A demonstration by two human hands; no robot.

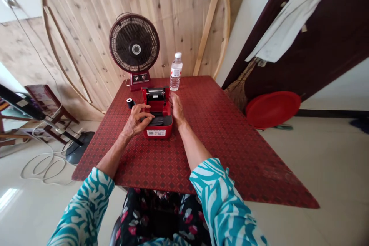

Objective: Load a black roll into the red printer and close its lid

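A small red and black machine (pixel 157 123), which looks like a label printer, stands on the table with its lid raised and a dark roller (pixel 155 95) showing in the lid. My left hand (pixel 136 122) reaches over its left side, fingers apart and fingertips resting on the black front part. Along the right side lies my right hand (pixel 177 109), its fingers stretched out and partly hidden behind the machine; it seems to touch that side. A small black roll with a white core (pixel 130 103) stands just beyond my left hand.
A red patterned cloth covers the table (pixel 219 134). At its back stand a dark red fan (pixel 135 50) and a clear water bottle (pixel 175 72). On the floor are cables (pixel 47 165) at left and a red basin (pixel 272 109) at right, near a broom (pixel 240 84).
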